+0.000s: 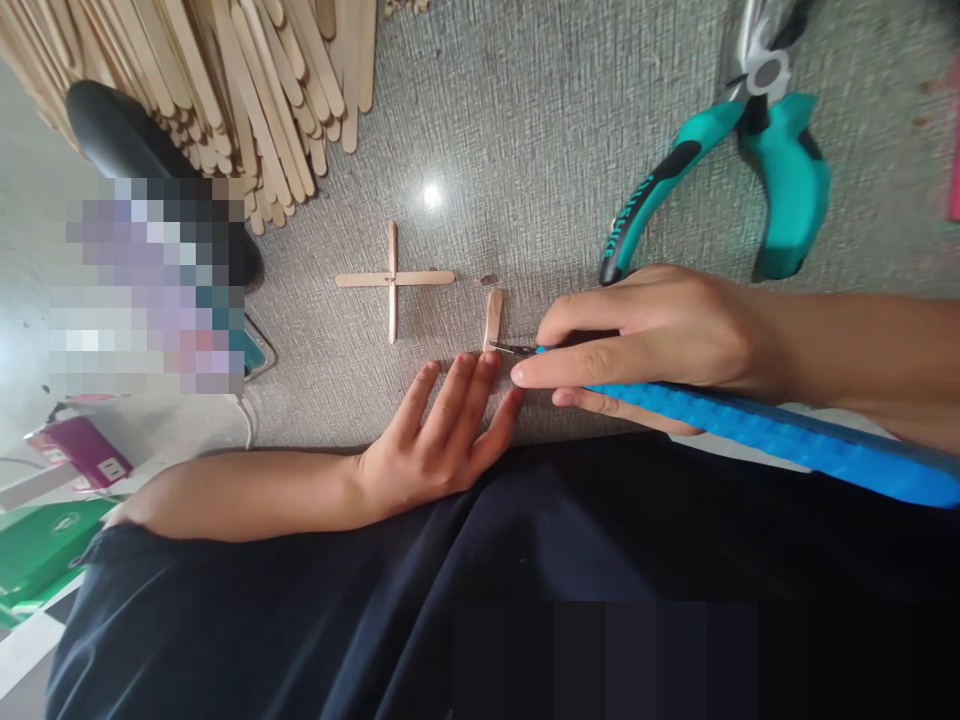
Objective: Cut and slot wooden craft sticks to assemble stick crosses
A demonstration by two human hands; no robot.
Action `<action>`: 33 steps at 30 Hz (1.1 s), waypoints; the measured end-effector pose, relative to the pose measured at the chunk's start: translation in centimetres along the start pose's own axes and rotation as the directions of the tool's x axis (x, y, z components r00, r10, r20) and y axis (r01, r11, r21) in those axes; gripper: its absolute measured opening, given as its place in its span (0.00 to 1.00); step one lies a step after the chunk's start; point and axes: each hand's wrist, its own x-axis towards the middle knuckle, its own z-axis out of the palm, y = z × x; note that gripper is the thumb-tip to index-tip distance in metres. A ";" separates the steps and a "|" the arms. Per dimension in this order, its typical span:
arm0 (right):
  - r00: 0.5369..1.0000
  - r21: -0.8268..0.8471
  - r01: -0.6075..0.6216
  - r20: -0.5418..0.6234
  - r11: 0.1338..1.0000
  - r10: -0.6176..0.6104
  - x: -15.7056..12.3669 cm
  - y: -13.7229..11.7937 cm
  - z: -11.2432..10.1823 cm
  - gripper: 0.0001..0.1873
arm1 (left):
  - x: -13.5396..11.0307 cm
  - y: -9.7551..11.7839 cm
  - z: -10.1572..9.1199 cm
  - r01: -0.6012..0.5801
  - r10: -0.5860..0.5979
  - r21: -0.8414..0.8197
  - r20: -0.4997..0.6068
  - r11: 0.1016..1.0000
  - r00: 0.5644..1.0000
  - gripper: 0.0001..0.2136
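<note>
My right hand (645, 335) grips a blue-handled knife (757, 430), its blade tip resting against the near end of a short wooden stick piece (493, 318). My left hand (442, 430) lies flat on the grey table with fingers stretched out, fingertips holding down the near end of that stick piece. Just left of it lies a cross of two wooden sticks (393, 280).
A large pile of wooden sticks (247, 90) sits at the far left. Teal-handled pliers (750, 170) lie at the far right, beyond my right hand. A black object (127, 140) and a blurred patch are at the left; a green box (45, 550) is lower left.
</note>
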 end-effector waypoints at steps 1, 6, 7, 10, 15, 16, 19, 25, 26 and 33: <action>0.999 0.016 -0.025 0.032 1.000 0.024 0.1 0.0 -0.2 0.13 | 0.0 0.0 0.0 -0.003 0.003 -0.001 0.001 1.000 1.000 0.19; 0.994 0.120 0.012 0.110 0.993 -0.026 0.5 0.2 -1.0 0.14 | 0.1 -0.3 -0.3 -0.022 0.022 0.018 0.012 1.000 1.000 0.20; 0.994 0.131 0.036 0.099 0.991 -0.049 0.6 0.3 -1.0 0.13 | 0.1 -0.4 -0.4 -0.033 0.033 0.028 0.022 0.999 0.999 0.20; 0.996 0.139 0.047 0.074 0.989 -0.058 0.6 0.4 -0.9 0.13 | 0.1 -0.3 -0.4 -0.074 0.071 0.054 0.057 0.996 0.996 0.21; 0.993 0.063 0.022 0.118 0.998 -0.029 0.4 0.2 -0.9 0.12 | -0.2 0.6 0.1 0.000 0.000 0.054 0.002 0.999 1.000 0.17; 0.992 0.055 0.024 0.119 0.998 -0.030 0.4 0.2 -0.9 0.12 | -0.3 0.7 0.2 0.004 -0.004 0.051 0.005 0.999 1.000 0.17; 0.993 0.057 0.030 0.113 0.998 -0.036 0.3 0.1 -0.8 0.12 | -0.3 0.5 0.3 -0.004 0.004 0.043 0.003 0.999 1.000 0.19; 0.996 0.063 0.047 0.075 0.997 -0.052 0.2 0.2 -0.7 0.11 | 0.3 -1.4 0.5 -0.079 0.074 -0.045 -0.107 0.996 0.992 0.15; 0.996 0.061 0.061 0.066 0.996 -0.065 0.2 0.2 -0.7 0.11 | 0.4 -1.6 0.6 -0.067 0.056 -0.082 -0.137 0.994 0.989 0.13; 0.978 0.070 0.155 0.131 0.985 -0.163 0.4 0.9 -1.0 0.11 | 0.5 -2.8 2.3 0.094 -0.271 -0.489 -0.304 0.867 0.913 0.24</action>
